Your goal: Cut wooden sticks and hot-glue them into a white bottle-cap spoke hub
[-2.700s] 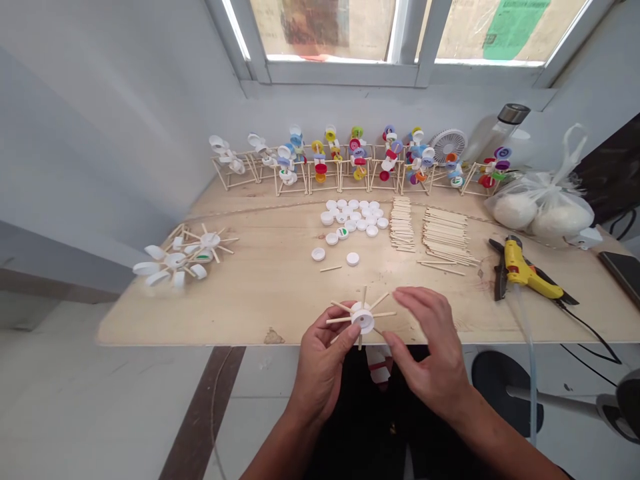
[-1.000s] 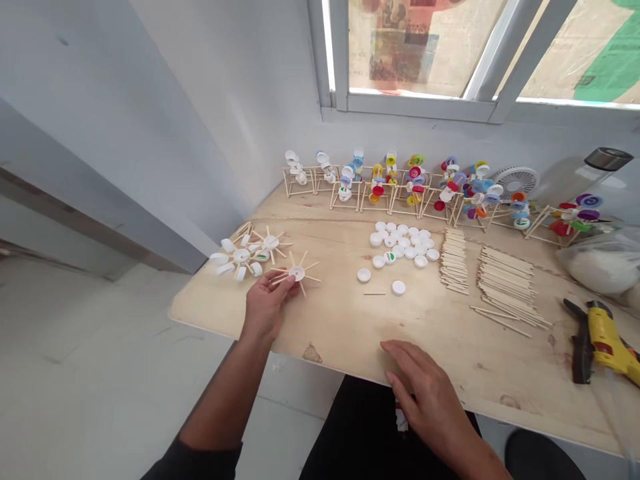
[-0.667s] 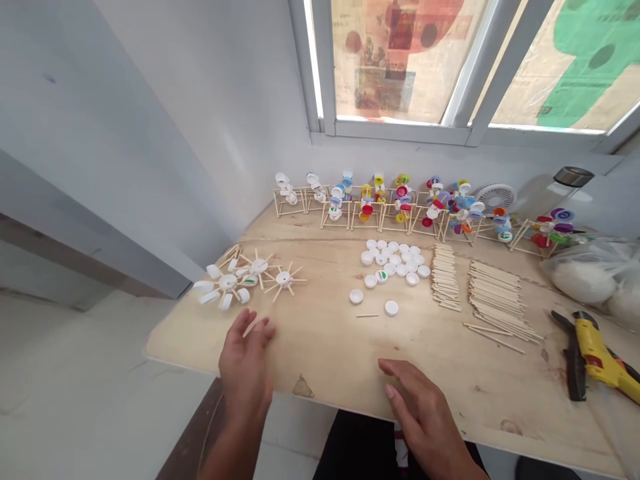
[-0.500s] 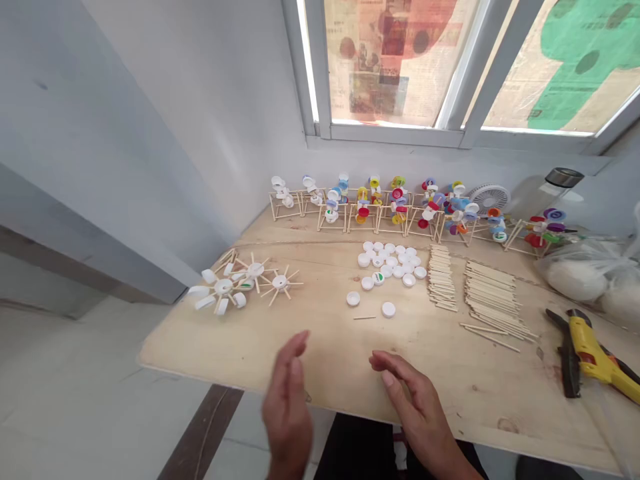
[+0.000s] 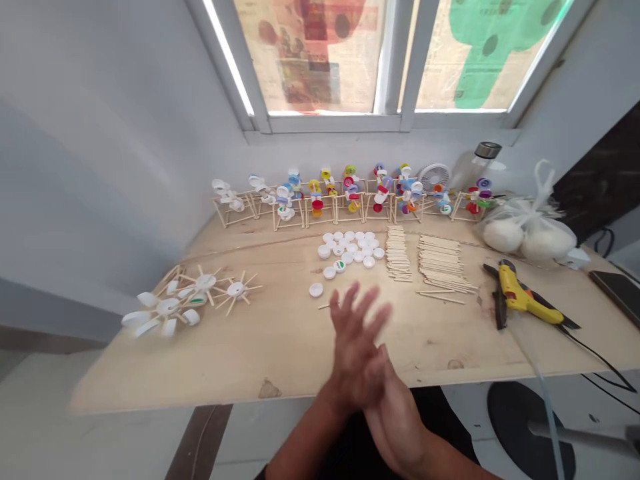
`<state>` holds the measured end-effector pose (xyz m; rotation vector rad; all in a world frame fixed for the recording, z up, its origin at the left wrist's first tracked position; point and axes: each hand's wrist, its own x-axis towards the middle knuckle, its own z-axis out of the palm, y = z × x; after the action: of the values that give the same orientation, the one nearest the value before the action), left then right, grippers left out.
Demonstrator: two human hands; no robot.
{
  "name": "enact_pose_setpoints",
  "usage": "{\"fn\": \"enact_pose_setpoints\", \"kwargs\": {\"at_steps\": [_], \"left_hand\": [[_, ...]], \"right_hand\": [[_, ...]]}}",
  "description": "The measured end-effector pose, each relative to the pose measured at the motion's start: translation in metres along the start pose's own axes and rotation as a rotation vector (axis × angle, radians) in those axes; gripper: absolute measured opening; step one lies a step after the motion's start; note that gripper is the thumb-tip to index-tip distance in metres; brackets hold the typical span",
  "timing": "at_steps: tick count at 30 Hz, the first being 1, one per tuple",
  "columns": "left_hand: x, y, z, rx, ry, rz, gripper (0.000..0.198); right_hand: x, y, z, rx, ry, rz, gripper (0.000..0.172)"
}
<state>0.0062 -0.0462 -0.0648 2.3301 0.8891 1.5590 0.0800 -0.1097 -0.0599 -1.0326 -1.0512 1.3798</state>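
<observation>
My left hand [image 5: 356,350] is raised over the front of the wooden table, fingers spread and blurred by motion, holding nothing. Against its lower palm rests my right hand [image 5: 400,417], stretched out; part of its fingers is hidden. Just beyond the left fingers lies a single short stick [image 5: 326,307], with a white bottle cap [image 5: 316,290] behind it. Farther back is a cluster of white bottle caps [image 5: 349,257], a few with green marks. To their right lie a pile of short sticks [image 5: 399,257] and a pile of longer sticks [image 5: 443,263].
Spoked wheels of caps and sticks [image 5: 167,307] lie at left. Along the wall stand several stick frames carrying colourful cap wheels [image 5: 316,207]. A yellow glue gun [image 5: 525,300], a bag of round white things [image 5: 530,233], a small fan [image 5: 434,177] and a phone [image 5: 617,293] are at right.
My hands, apart before, have come together, the left moving right and spreading its fingers. The view has swung right, showing the phone and stool base. A white cap near the stick is now out of sight.
</observation>
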Motion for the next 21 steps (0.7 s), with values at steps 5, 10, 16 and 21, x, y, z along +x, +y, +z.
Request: {"fn": "enact_pose_setpoints", "kwargs": {"at_steps": [5,10,16,21], "left_hand": [[0.001,-0.031,0.008,0.238,0.078,-0.262,0.039],[-0.034,-0.033,0.008,0.300,-0.025,-0.289,0.033],[-0.054,-0.035,0.001,0.298,-0.006,-0.401,0.033],[-0.056,-0.039,0.002,0.286,-0.011,-0.518,0.032]], "right_hand": [[-0.022,-0.040,-0.049,-0.202,-0.155,0.055,0.045],[-0.037,-0.087,-0.151,-0.493,0.393,-0.048,0.040],[-0.040,-0.117,-0.308,-0.975,1.094,-0.033,0.042],[-0.039,-0.129,-0.421,-1.255,1.289,0.210,0.053]]}}
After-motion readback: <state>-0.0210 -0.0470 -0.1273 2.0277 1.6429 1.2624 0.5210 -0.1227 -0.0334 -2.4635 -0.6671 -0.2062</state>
